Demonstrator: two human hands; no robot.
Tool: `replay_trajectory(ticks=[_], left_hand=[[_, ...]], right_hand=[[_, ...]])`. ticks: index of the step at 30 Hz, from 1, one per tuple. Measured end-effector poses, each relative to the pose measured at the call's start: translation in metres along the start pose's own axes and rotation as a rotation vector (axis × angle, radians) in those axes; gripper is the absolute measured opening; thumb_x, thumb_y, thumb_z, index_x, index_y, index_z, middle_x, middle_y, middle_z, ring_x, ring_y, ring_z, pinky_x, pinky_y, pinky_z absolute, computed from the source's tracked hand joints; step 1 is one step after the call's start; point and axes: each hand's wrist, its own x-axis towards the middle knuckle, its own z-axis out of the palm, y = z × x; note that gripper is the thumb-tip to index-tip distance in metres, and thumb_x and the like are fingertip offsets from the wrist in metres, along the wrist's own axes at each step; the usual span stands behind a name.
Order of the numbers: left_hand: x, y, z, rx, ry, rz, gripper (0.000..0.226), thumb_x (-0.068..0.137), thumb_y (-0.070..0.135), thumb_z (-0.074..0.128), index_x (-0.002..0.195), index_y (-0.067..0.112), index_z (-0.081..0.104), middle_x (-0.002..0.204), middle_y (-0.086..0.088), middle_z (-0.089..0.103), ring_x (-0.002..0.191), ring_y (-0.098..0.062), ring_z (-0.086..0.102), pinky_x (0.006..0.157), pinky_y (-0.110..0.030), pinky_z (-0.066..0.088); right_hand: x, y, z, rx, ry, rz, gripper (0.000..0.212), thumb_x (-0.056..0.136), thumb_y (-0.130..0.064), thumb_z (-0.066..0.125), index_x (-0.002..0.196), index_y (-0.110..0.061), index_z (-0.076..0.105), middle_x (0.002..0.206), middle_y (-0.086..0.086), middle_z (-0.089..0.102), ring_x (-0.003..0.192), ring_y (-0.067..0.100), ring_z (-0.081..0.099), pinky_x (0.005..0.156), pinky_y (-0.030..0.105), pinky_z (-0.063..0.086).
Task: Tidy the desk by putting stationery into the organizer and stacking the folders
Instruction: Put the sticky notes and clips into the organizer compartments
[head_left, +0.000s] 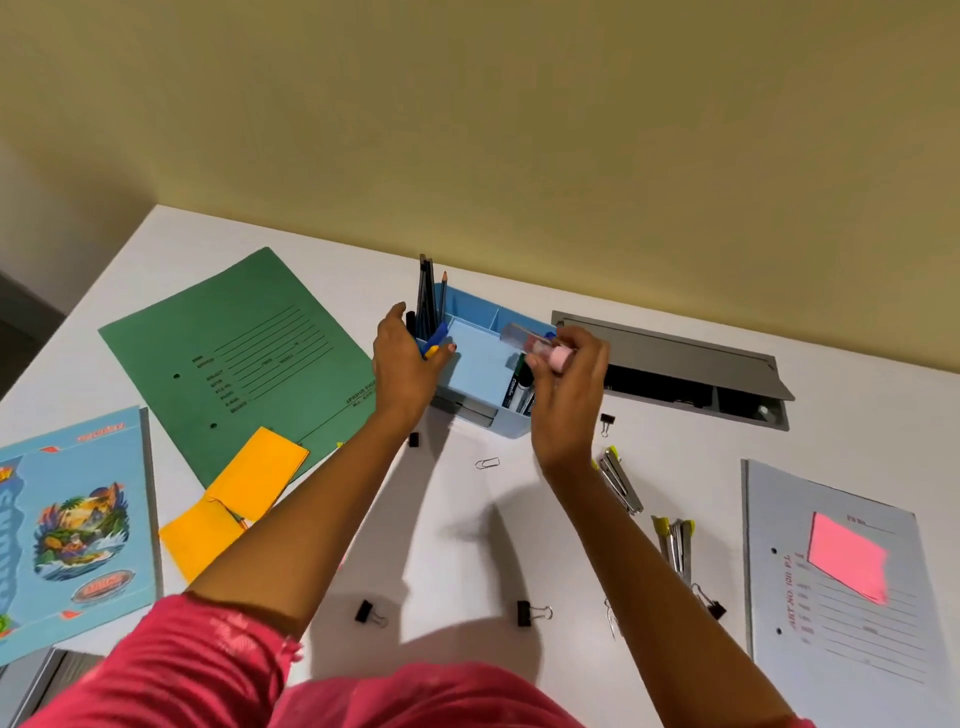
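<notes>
the right hand (566, 400) pinches a clear tube (535, 343) with a pink cap, tilted just above the blue organizer (475, 366). the left hand (405, 364) grips the organizer's left end, beside the upright pencils (431, 296). a green folder (244, 358) and a grey folder (841, 613) lie well apart on the counter (457, 530).

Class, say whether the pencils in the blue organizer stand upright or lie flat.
Upright: the pencils rise above the organizer rim, one sharpened tip pointing up.
</notes>
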Motion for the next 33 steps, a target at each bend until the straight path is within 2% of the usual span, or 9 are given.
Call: replay_trajectory(ticks=[3, 7, 12, 16, 20, 23, 26, 29, 33], left_hand=[[0.015, 0.002, 0.007, 0.015, 0.026, 0.011, 0.061, 0.079, 0.024, 0.075, 0.128, 0.006, 0.046, 0.125, -0.013, 0.05, 0.116, -0.027, 0.048, 0.099, -0.041, 0.041], [0.021, -0.002, 0.013, 0.005, 0.078, 0.073, 0.028, 0.082, 0.015, 0.069, 0.105, 0.006, 0.056, 0.109, -0.012, 0.054, 0.099, -0.027, 0.053, 0.087, -0.04, 0.045], [0.016, -0.014, 0.01, -0.047, 0.141, 0.108, 0.005, 0.09, 0.004, 0.052, 0.094, 0.005, 0.053, 0.093, -0.011, 0.058, 0.083, -0.027, 0.053, 0.071, -0.037, 0.043], [0.005, -0.022, 0.003, -0.108, 0.185, 0.105, 0.01, 0.09, 0.001, 0.046, 0.094, 0.008, 0.053, 0.089, -0.005, 0.057, 0.075, -0.019, 0.051, 0.066, -0.028, 0.041], [0.008, -0.022, -0.001, -0.011, 0.153, 0.128, 0.016, 0.091, 0.006, 0.049, 0.097, 0.009, 0.063, 0.096, -0.004, 0.061, 0.081, -0.013, 0.054, 0.073, -0.027, 0.046], [0.018, -0.017, -0.004, -0.002, 0.114, 0.091, 0.018, 0.091, 0.011, 0.049, 0.095, 0.012, 0.067, 0.097, -0.005, 0.065, 0.08, -0.017, 0.06, 0.078, -0.035, 0.052], [0.027, -0.01, -0.008, 0.018, 0.062, 0.062, 0.023, 0.09, 0.014, 0.044, 0.091, 0.016, 0.067, 0.092, 0.0, 0.07, 0.081, -0.019, 0.064, 0.086, -0.044, 0.049], [0.031, -0.006, -0.01, 0.057, 0.042, 0.068, 0.031, 0.083, 0.004, 0.04, 0.088, 0.018, 0.067, 0.086, 0.005, 0.07, 0.079, -0.018, 0.064, 0.093, -0.047, 0.045], [0.033, -0.007, -0.01, -0.006, 0.083, 0.037, 0.034, 0.082, -0.006, 0.04, 0.099, 0.009, 0.065, 0.095, -0.003, 0.066, 0.087, -0.023, 0.06, 0.086, -0.047, 0.047]], right_hand=[[0.016, -0.006, 0.014, -0.047, -0.052, -0.066, 0.022, 0.087, -0.004, 0.064, 0.105, 0.0, 0.052, 0.103, 0.012, 0.05, 0.09, 0.021, 0.052, 0.077, 0.0, 0.034], [0.036, -0.007, 0.033, -0.077, -0.144, -0.106, 0.023, 0.086, -0.005, 0.065, 0.107, -0.001, 0.059, 0.104, 0.013, 0.055, 0.09, 0.014, 0.053, 0.079, 0.013, 0.042], [0.05, -0.002, 0.057, -0.07, -0.277, -0.137, 0.037, 0.093, 0.001, 0.052, 0.129, -0.003, 0.054, 0.109, 0.013, 0.053, 0.093, 0.0, 0.046, 0.084, -0.003, 0.032], [0.051, -0.001, 0.075, -0.076, -0.374, -0.154, 0.04, 0.096, 0.001, 0.047, 0.135, -0.005, 0.049, 0.11, 0.013, 0.051, 0.092, -0.006, 0.041, 0.086, -0.002, 0.033], [0.051, -0.001, 0.089, -0.173, -0.44, -0.162, 0.04, 0.097, -0.006, 0.049, 0.136, -0.008, 0.047, 0.116, 0.012, 0.052, 0.099, 0.011, 0.051, 0.086, 0.01, 0.036], [0.053, -0.002, 0.098, -0.121, -0.441, -0.053, 0.034, 0.094, -0.01, 0.054, 0.128, -0.007, 0.047, 0.117, 0.011, 0.056, 0.103, 0.018, 0.055, 0.079, 0.011, 0.037], [0.054, 0.002, 0.104, -0.162, -0.467, -0.03, 0.022, 0.093, -0.01, 0.056, 0.111, -0.004, 0.046, 0.105, 0.013, 0.059, 0.091, 0.022, 0.057, 0.067, 0.014, 0.035], [0.054, 0.009, 0.107, -0.229, -0.514, -0.075, 0.019, 0.091, -0.008, 0.058, 0.107, -0.003, 0.047, 0.101, 0.014, 0.058, 0.089, 0.023, 0.056, 0.069, 0.021, 0.038], [0.051, 0.018, 0.111, -0.294, -0.584, -0.155, 0.019, 0.088, -0.007, 0.063, 0.103, -0.001, 0.053, 0.102, 0.015, 0.057, 0.096, 0.027, 0.051, 0.078, 0.029, 0.04]])
